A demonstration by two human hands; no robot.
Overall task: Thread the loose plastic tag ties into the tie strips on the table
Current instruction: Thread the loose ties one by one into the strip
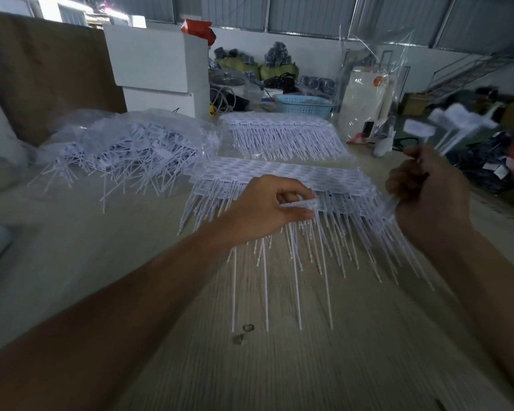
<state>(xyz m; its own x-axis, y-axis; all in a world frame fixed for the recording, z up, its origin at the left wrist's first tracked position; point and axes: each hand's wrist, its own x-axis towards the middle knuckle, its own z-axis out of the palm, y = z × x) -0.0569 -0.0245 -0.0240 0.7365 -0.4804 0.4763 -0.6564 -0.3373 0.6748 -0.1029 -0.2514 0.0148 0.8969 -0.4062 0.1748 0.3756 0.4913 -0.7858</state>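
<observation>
1. Nearest you is the pale wood-grain table (309,366), with two small dark specks (244,333) on its bare part between your forearms.
2. Your left hand (261,209) pinches a white tie (301,204) between thumb and curled fingers at the near edge of the front tie strip (279,173), whose long tails fan out toward you over the table.
3. Your right hand (427,188) is raised off the table just right of that strip, fingers curled round a bunch of loose ties (454,126); their flat tag heads stick up, blurred.
4. Behind it lies a second tie strip (282,132), and to the left a heap of loose ties (125,152) spills from a clear plastic bag (81,129).
5. Farther back stand a blue basket (303,103), white panels (152,57) and a brown board (42,75).
6. The room beyond is cluttered and dim; the heaps on the right are too blurred to make out.
</observation>
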